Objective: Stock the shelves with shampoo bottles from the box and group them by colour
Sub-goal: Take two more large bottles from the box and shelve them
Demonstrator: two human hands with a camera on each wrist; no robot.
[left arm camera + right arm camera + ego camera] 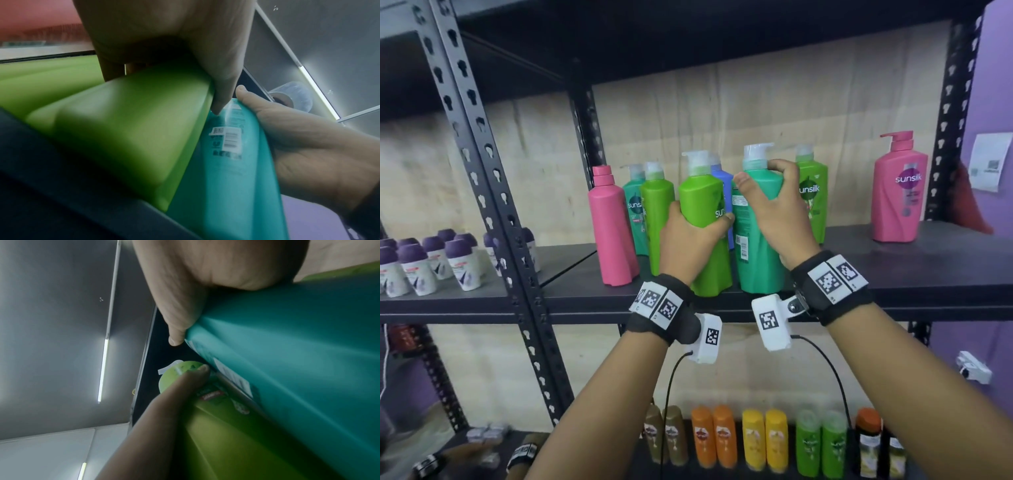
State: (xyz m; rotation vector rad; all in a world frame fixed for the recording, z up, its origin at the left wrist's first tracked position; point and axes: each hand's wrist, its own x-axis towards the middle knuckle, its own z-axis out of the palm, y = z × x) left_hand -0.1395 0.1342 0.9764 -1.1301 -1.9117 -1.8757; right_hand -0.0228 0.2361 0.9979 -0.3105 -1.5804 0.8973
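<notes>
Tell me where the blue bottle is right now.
In the head view, the blue bottle stands mid-shelf at the back, mostly hidden between the lime bottle and the teal bottle that the hands grip.

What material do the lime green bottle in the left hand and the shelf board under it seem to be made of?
Lime green bottle: probably plastic with a matte finish; its moulded, evenly coloured body shows only soft highlights. Its pump top looks like translucent whitish plastic. Shelf board: dark with a dull finish; whether painted metal or coated board cannot be told. The punched uprights look like painted metal.
</notes>
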